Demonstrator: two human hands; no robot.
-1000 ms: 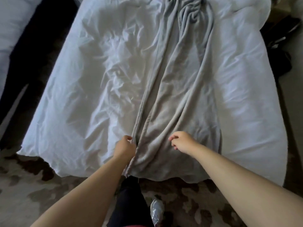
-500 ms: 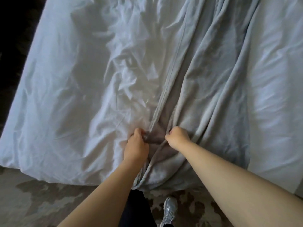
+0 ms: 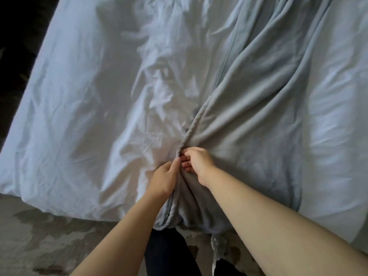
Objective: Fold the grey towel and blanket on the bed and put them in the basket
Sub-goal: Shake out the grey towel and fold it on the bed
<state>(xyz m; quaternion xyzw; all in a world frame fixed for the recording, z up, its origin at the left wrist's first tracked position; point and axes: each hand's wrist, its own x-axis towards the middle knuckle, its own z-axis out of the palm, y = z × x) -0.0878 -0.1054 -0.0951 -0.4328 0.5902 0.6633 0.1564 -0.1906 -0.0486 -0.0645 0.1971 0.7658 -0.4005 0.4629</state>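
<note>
Both hands meet at the blanket's [image 3: 249, 120] hemmed edge: the left hand [image 3: 162, 179] pinches it, the right hand [image 3: 197, 161] curls round a fold. The blanket stretches away beyond them on the bed [image 3: 79, 116].

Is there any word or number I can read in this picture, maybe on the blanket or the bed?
None: no word, number, brand or sign can be read anywhere here.
Grey blanket: plain cloth, no tag or print showing.
White sheet: plain, only creases.
Shoe at the bottom edge: too blurred to tell if it bears any mark.
</note>
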